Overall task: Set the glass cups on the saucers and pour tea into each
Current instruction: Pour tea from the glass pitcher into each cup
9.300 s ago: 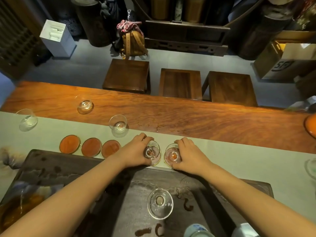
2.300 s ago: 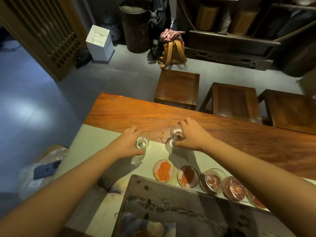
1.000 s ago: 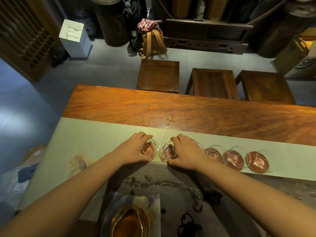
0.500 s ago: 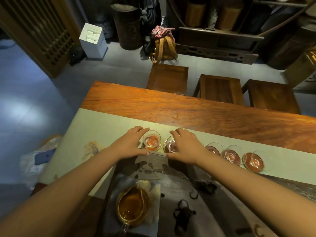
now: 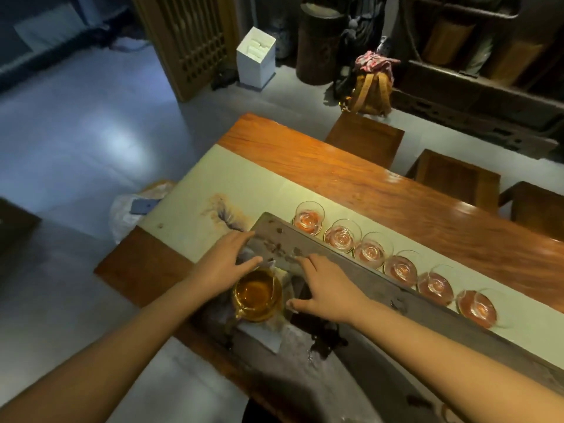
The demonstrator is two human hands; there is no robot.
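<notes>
Head view: both hands spread, holding nothing, left hand (image 5: 224, 264) and right hand (image 5: 328, 288) flanking a tea pitcher (image 5: 256, 296) on the dark tray (image 5: 381, 303). Beyond, six glass cups (image 5: 370, 251) sit on saucers along the pale runner (image 5: 241, 184) (desk (image 5: 381, 184) of reddish wood), then stools (image 5: 364, 138) and grey floor.

Head view: six glass cups (image 5: 370, 251) stand in a row, each on an orange saucer (image 5: 474, 308), along a pale runner (image 5: 232, 184) on the wooden table (image 5: 381, 190); a dark tea tray (image 5: 381, 297) lies just beside the row; a glass pitcher (image 5: 256, 294) of amber tea sits on the tray between the left hand (image 5: 224, 264) and right hand (image 5: 325, 286), both with fingers extended and holding nothing; three wooden stools (image 5: 366, 138) stand beyond the table.
</notes>
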